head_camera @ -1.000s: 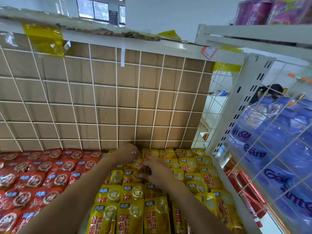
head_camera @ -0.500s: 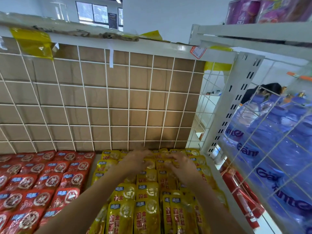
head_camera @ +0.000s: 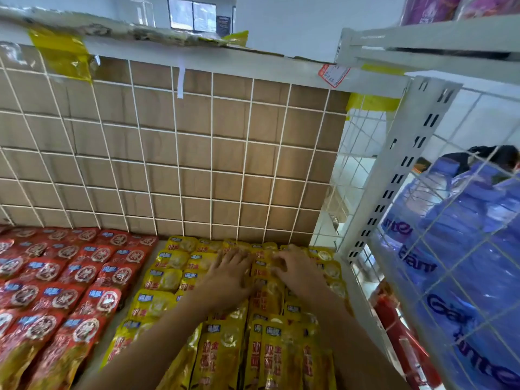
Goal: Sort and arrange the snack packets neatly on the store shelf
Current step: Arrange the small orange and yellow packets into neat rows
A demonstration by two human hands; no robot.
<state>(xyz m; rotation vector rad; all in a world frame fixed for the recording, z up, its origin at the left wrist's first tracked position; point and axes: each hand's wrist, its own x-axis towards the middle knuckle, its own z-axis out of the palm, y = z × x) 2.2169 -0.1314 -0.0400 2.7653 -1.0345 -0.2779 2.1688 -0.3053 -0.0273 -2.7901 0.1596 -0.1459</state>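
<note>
Yellow packets [head_camera: 222,350] are lying in rows at the shelf's [head_camera: 123,311] right end, red packets [head_camera: 84,277] beside them. Left hand [head_camera: 228,273] is pressing flat on the back rows, fingers straight — right hand [head_camera: 299,273] is curling its fingertips onto one, can't tell if it's actually gripping.

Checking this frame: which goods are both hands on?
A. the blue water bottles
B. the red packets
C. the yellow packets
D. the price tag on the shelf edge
C: the left hand and the right hand both rest on the yellow packets, while the red packets lie untouched further left.
</note>
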